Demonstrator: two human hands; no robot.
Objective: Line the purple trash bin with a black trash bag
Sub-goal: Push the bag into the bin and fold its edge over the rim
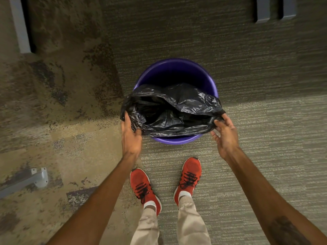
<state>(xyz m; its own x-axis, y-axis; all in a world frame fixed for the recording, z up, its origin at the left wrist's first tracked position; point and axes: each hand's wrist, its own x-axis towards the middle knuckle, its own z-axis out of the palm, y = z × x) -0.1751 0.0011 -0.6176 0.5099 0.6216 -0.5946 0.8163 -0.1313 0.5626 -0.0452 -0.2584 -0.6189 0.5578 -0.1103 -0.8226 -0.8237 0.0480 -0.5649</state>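
Note:
A round purple trash bin (175,71) stands on the carpet in front of my feet. A crumpled black trash bag (173,110) lies across its near half, its open mouth facing up and its body hanging down inside. The far inner wall and the near rim of the bin stay bare. My left hand (131,133) grips the bag's left edge at the bin's left side. My right hand (224,133) pinches the bag's right edge between thumb and fingers just outside the right rim.
My two red shoes (191,175) stand on the carpet close behind the bin. A grey metal furniture foot (38,177) lies at the lower left. Grey furniture legs (21,27) rise at the upper left and upper right (263,9).

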